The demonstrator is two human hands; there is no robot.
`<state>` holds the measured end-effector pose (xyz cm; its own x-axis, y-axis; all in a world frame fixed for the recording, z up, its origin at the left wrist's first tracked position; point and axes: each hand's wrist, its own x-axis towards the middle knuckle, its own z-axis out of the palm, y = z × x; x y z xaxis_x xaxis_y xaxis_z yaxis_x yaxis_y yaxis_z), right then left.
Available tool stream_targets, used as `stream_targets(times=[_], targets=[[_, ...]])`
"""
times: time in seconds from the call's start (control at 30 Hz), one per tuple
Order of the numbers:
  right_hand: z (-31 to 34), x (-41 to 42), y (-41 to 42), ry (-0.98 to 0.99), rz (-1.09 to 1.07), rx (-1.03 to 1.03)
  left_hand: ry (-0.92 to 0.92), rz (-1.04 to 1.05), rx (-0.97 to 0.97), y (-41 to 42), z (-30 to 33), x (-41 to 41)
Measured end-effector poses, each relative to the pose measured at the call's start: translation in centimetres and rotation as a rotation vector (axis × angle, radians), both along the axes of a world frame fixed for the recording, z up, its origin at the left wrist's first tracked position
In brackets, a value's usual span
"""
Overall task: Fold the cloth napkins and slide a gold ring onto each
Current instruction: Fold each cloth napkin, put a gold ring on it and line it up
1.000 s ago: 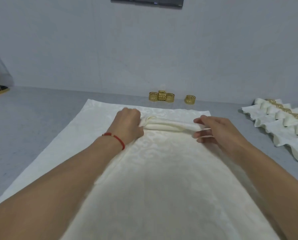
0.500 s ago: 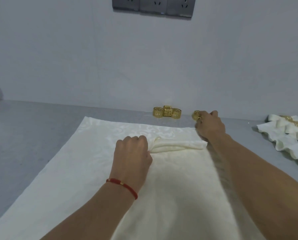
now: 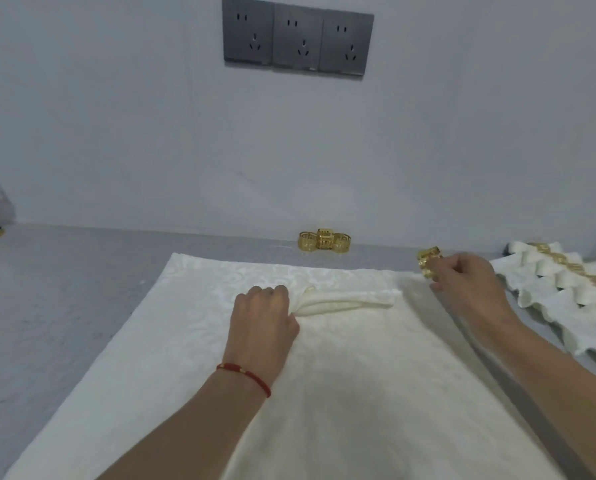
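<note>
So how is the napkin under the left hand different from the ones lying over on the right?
The folded napkin has no ring; the finished napkins each wear a gold band. It lies alone on the spread cloth, gripped at one end by the left hand; the finished ones sit in a row, untouched. Its ring is pinched in the right hand. All are the same cream fabric.

Two hands (image 3: 265, 317), four gold rings (image 3: 324, 240), three clustered at center, one at right, one folded napkin (image 3: 345, 299), three sockets (image 3: 298, 38) at top
</note>
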<state>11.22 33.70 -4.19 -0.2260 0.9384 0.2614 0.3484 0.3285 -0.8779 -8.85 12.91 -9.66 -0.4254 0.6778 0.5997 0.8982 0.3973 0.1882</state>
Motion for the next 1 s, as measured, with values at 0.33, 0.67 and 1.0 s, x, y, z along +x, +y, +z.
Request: stream_targets(times=[0.33, 0.67, 1.0], targets=[[-2.6, 5.6, -6.9, 0.412, -0.008, -0.270, 0.074, -0.097, 0.095, -0.6, 1.7, 1.1], [-2.8, 5.2, -7.4, 0.222, 0.116, -0.191, 0.086, -0.122, 0.187, -0.2, 0.8, 1.3], [-2.2, 5.8, -8.0, 0.266, 0.430, -0.193, 0.055, -0.232, 0.316, -0.6, 0.7, 2.0]])
